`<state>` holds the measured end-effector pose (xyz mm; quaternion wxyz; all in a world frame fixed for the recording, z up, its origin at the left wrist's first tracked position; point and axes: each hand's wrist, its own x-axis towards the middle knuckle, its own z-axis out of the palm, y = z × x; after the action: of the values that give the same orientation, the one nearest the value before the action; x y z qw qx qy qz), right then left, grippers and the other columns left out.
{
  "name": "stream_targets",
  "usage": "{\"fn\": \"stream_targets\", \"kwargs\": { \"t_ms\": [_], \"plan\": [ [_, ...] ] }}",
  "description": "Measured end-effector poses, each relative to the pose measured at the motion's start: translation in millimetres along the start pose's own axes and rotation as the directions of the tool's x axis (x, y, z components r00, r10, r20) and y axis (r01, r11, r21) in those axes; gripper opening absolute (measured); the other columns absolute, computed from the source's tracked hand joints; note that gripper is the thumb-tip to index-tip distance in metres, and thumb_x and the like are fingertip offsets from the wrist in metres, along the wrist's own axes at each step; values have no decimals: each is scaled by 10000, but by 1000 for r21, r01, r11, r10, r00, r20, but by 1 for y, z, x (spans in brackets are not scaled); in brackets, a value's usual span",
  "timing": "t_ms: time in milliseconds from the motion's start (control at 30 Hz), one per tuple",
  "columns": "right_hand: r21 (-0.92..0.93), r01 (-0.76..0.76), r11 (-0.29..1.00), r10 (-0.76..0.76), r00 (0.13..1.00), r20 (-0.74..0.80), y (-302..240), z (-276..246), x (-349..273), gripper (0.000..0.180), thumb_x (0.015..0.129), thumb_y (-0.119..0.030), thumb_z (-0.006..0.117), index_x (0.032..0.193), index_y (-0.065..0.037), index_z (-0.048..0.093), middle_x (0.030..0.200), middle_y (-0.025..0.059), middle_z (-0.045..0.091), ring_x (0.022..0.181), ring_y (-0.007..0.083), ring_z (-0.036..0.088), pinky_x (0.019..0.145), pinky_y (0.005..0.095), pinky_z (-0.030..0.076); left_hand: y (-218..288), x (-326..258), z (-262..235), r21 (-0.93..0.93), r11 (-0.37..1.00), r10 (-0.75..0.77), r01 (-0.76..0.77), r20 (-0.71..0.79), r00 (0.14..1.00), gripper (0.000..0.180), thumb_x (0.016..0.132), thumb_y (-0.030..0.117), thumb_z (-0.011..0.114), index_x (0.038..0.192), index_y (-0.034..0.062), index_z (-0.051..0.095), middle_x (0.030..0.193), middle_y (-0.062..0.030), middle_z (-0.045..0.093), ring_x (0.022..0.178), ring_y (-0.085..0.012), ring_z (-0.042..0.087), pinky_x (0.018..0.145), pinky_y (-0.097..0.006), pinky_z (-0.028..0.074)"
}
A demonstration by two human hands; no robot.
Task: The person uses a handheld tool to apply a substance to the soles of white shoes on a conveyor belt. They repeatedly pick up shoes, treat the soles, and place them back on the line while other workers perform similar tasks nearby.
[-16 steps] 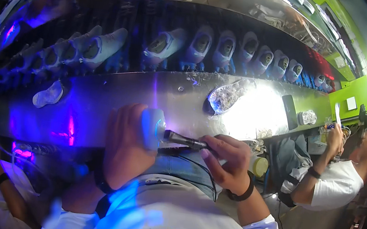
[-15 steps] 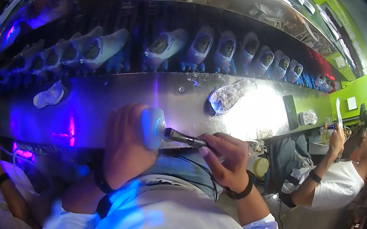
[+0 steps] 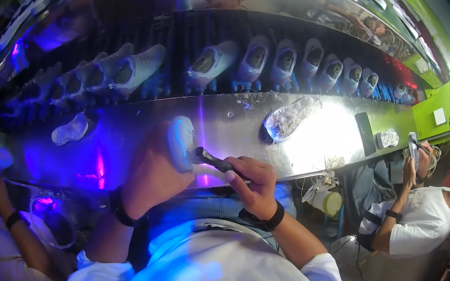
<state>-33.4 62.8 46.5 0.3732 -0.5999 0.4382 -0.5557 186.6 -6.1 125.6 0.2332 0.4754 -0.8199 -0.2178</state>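
A shiny metal bench [image 3: 237, 131] carries a clear shoe sole [image 3: 287, 123] and a dark phone [image 3: 363, 133]

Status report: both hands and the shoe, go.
Left hand grips white shoe. Right hand holds dark tool against it. Nothing in the way.

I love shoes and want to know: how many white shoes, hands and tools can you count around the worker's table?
White shoes standing in the rack row: about 12, the far ends blur
White shoe in the left hand: 1
Small white shoe lying on the table: 1
Dark tool in the right hand: 1
Own hands: 2
Total: about 17
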Motion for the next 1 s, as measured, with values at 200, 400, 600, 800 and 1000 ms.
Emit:
{"fn": "stream_targets", "kwargs": {
  "t_ms": [200, 400, 600, 800, 1000],
  "plan": [
    [-68, -116, 991, 118, 993, 25, 2, 3, -14, 257, 950, -125, 727, 1147, 36, 764, 807, 158, 696, 671, 229, 645, 641, 337, 489, -5, 0, -6, 4, 1000, 0, 0, -4, 1000, 585, 657, 114, 907, 1177, 7, 662, 1082, -203, 715, 1015, -414, 712, 897, -464, 579],
    [-179, -92, 980, 96, 995, 14, 9, 3, -29, 247, 950, -118, 739, 1142, 36, 758, 791, 152, 684, 647, 220, 634, 599, 333, 471, -22, -1, -8, 57, 998, -33, 28, 90, 995, 698, 672, 121, 920, 1289, -4, 616, 1228, -225, 687, 1120, -418, 683, 969, -461, 561],
    [-257, -182, 949, 187, 982, -8, -5, -4, -36, 221, 959, -126, 734, 1123, 20, 754, 778, 165, 676, 611, 266, 648, 578, 385, 482, -28, -15, -9, 19, 983, -181, 180, 118, 976, 979, 702, 107, 928, 1524, -7, 409, 1430, -255, 595, 1279, -417, 625, 1089, -446, 511],
    [-125, -291, 948, 294, 956, 2, -35, -14, -34, 231, 991, -155, 728, 1136, 23, 754, 783, 157, 675, 649, 220, 626, 603, 366, 469, -44, -39, 1, -574, 798, -194, 182, 40, 980, 948, 809, 69, 859, 1609, 1, 353, 1406, -135, 587, 1223, -249, 630, 1046, -406, 526],
    [-115, -208, 971, 210, 978, -3, -64, -16, -12, 228, 995, -143, 719, 1151, 20, 748, 768, 143, 660, 646, 196, 606, 600, 347, 456, 0, -59, -10, -814, 466, -250, 347, 255, 934, 954, 831, 67, 776, 1652, 7, 296, 1464, -95, 552, 1286, -189, 587, 1106, -360, 462]
  ]
}}
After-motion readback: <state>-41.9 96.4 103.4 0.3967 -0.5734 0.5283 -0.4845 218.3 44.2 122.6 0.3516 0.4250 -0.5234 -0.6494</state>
